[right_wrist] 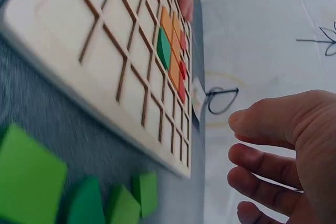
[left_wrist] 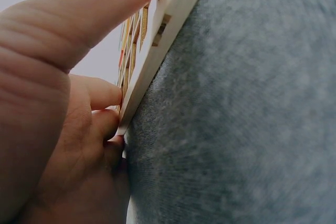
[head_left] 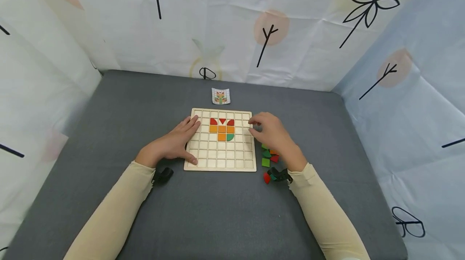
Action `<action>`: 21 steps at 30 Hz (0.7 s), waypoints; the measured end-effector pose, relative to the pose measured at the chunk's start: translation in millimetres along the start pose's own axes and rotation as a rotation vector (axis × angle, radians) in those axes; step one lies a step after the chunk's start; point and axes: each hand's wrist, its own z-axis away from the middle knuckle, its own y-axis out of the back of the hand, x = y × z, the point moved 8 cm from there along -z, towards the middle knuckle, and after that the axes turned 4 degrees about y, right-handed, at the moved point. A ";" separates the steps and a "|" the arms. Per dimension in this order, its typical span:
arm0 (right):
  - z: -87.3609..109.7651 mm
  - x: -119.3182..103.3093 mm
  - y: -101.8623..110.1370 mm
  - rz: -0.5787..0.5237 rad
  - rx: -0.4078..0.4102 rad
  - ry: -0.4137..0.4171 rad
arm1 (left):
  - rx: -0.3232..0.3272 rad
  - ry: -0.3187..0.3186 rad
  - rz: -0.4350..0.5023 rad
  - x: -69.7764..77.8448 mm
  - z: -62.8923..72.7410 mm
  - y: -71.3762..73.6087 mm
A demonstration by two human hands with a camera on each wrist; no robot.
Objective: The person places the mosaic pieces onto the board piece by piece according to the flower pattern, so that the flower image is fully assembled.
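Note:
A light wooden grid board lies on the grey table. My left hand rests on its left side, fingers spread over the top edge squares and thumb near the lower left corner. In the middle of the grid sit red pieces, several orange squares and a green rounded piece. My right hand hovers at the board's right edge, its fingers loosely bent and thumb apart from them. Nothing shows between those fingers in the right wrist view, where the hand is beyond the board's rim.
Loose green pieces, with red and orange ones, lie right of the board, partly under my right wrist. A red piece lies nearer me. Behind the board is a small pattern card. White printed cloth walls the table.

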 end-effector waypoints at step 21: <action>55.3 39.9 15.9 0.018 -0.059 -0.099 | -0.005 0.008 -0.010 0.2 -0.1 -0.5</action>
